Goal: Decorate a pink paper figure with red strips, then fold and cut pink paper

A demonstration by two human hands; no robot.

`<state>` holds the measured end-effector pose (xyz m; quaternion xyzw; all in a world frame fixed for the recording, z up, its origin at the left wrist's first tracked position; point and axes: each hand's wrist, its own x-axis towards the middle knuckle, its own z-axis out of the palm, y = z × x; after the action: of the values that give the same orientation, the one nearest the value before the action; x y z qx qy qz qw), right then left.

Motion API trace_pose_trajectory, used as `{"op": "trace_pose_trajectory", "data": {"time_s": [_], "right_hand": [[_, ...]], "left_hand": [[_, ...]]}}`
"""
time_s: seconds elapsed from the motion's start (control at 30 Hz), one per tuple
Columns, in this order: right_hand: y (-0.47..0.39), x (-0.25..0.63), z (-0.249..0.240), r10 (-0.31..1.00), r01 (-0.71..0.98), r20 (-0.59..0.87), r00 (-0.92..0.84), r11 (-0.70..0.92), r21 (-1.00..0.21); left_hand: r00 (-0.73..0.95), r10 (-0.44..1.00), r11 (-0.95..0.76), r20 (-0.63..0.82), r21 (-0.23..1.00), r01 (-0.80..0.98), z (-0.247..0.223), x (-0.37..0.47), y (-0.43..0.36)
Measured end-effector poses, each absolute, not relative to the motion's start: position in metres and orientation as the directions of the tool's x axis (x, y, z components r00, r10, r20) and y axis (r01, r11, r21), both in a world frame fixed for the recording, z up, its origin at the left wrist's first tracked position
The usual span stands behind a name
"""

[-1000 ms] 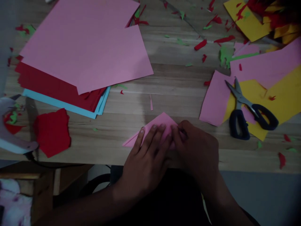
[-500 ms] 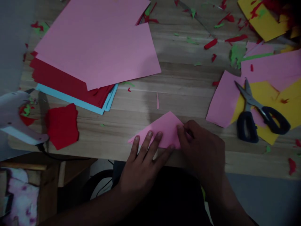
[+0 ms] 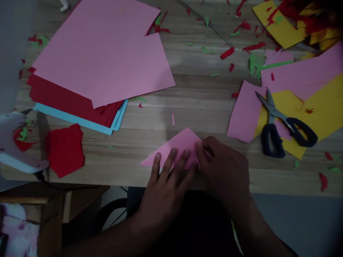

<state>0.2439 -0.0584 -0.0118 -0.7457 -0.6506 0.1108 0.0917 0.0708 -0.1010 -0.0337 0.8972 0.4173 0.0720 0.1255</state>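
Note:
A folded piece of pink paper lies near the table's front edge, its pointed corner to the left and a peak at the top. My left hand rests flat on it with fingers spread, pressing its lower part. My right hand is closed at the paper's right side, thumb and curled fingers pinching its edge. The fingers hide the right end of the paper. To the right, scissors with dark handles lie with blades slightly apart on pink and yellow paper pieces.
Stacked pink sheets cover red and light blue paper at the back left. A white glue gun stands by cut red paper at left. Yellow paper and red and green scraps lie at the back right.
The camera view has shifted slightly, so the table's things sit further left. My left hand has moved a little to the right along the paper; my right hand still pinches its right edge.

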Motion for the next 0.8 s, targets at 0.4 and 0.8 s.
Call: {"op": "trace_pose_trajectory", "data": {"time_s": [0.4,0.8], "right_hand": [[-0.055,0.250,-0.006,0.991,0.939,-0.100,0.088,-0.116,-0.325],[-0.058,0.254,-0.004,0.995,0.907,-0.090,0.047,-0.080,-0.414]], "left_hand": [[0.592,0.799,-0.595,0.109,0.292,0.749,-0.034,0.074,-0.096],[0.645,0.758,-0.643,0.096,0.275,0.715,-0.036,0.073,-0.095]]}}
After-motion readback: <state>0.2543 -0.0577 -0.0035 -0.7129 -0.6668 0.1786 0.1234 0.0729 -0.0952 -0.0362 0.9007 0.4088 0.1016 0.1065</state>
